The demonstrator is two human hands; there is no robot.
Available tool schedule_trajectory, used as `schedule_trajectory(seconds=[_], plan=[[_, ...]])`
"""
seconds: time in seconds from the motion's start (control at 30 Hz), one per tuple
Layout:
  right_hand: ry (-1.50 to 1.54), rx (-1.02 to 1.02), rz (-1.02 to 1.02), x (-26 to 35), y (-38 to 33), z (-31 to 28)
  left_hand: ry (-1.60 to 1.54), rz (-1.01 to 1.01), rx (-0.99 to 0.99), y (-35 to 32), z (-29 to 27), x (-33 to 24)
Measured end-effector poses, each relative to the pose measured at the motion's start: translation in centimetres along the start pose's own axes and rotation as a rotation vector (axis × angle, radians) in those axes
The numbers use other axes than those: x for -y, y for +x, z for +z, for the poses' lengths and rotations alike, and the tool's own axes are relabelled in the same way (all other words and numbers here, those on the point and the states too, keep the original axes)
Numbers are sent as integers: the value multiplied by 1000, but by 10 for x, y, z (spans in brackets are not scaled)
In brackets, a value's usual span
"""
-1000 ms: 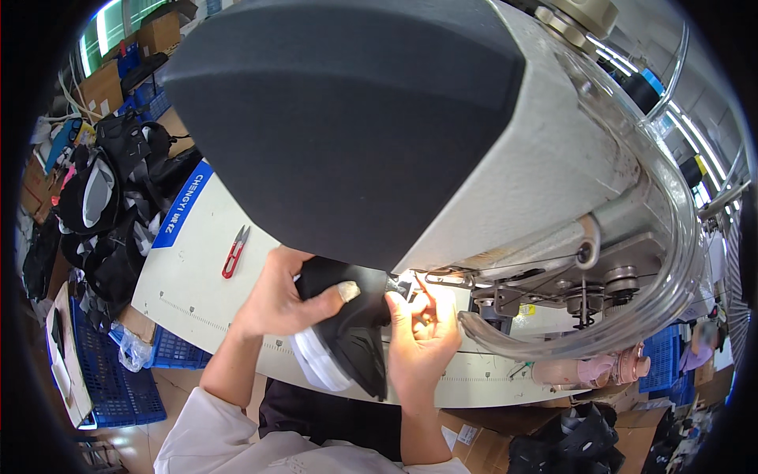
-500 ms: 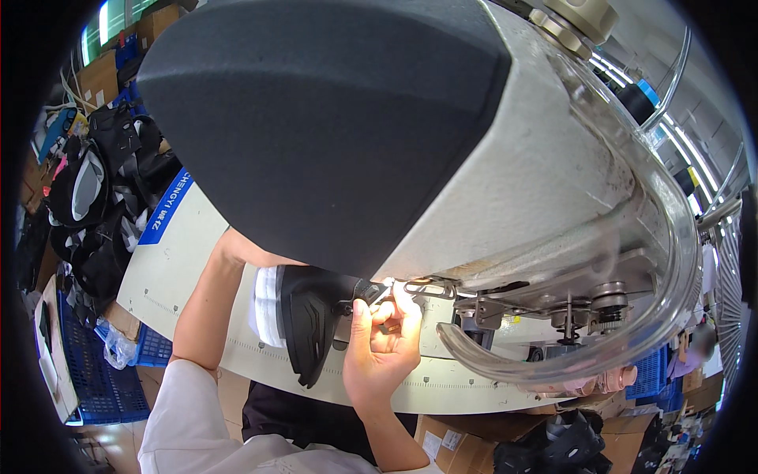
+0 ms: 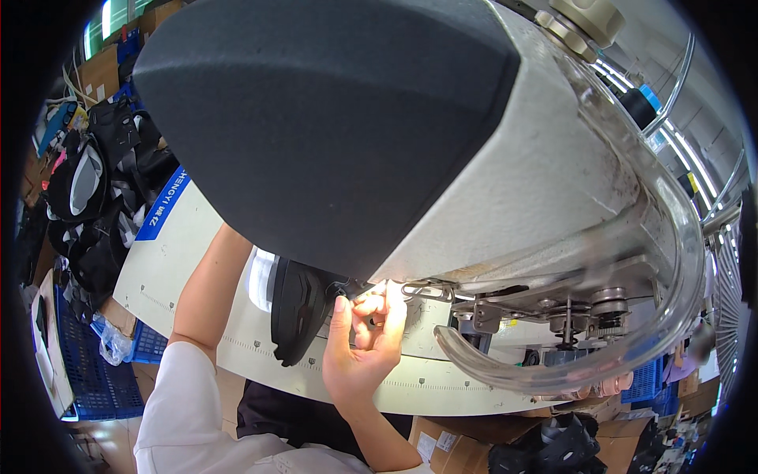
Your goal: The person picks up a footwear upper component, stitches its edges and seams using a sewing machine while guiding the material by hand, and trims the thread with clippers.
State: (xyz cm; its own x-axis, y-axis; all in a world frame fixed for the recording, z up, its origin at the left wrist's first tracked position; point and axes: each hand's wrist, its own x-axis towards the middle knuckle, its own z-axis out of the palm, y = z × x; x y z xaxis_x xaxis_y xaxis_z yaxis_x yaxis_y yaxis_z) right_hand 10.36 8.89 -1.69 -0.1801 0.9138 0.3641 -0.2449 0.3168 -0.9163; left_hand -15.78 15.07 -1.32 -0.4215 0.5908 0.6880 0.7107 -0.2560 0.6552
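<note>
A large sewing machine head [image 3: 332, 142], black on the left and grey on the right, hangs over the work. Under its lower edge lies a black moulded piece [image 3: 296, 316] with ridges; a white padded part [image 3: 261, 280] shows at its left. My right hand [image 3: 363, 347] is beside this piece, close below the machine head, thumb and fingers bent together. Whatever is between the fingertips is too small and bright to name. From the lower left my left forearm [image 3: 209, 292] reaches behind the machine head, which hides my left hand.
A clear curved tube guard [image 3: 553, 371] and metal machine parts [image 3: 568, 304] stand right of my right hand. The pale table [image 3: 174, 272] has a marked scale. Black goods [image 3: 103, 189] are heaped left, above blue crates [image 3: 99, 379]. Cardboard boxes [image 3: 458, 442] sit below.
The black piece has shifted away from me and slightly left, further under the machine head. My right hand has moved left. My left hand has gone further behind the head.
</note>
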Motion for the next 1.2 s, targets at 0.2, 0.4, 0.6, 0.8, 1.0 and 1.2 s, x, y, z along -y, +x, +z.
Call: schedule_trajectory(seconds=[0.2,0.4,0.6,0.8,1.0,1.2], plan=[[2,11,10,0,-1,2,27,0,18,1,0,-3],[-19,8,-18,-3,-3,1,41,11,44,1,-1,-5],[22,13,-45,-11,-1,-3,37,31,81,-3,-9,-14],[-7,2,-57,-14,-1,-4,50,45,105,-8,-10,-11],[-12,-7,-76,-6,-2,0,97,67,135,-1,-9,-13],[188,52,196,21,14,-29,-404,-236,440,-58,-28,-111]])
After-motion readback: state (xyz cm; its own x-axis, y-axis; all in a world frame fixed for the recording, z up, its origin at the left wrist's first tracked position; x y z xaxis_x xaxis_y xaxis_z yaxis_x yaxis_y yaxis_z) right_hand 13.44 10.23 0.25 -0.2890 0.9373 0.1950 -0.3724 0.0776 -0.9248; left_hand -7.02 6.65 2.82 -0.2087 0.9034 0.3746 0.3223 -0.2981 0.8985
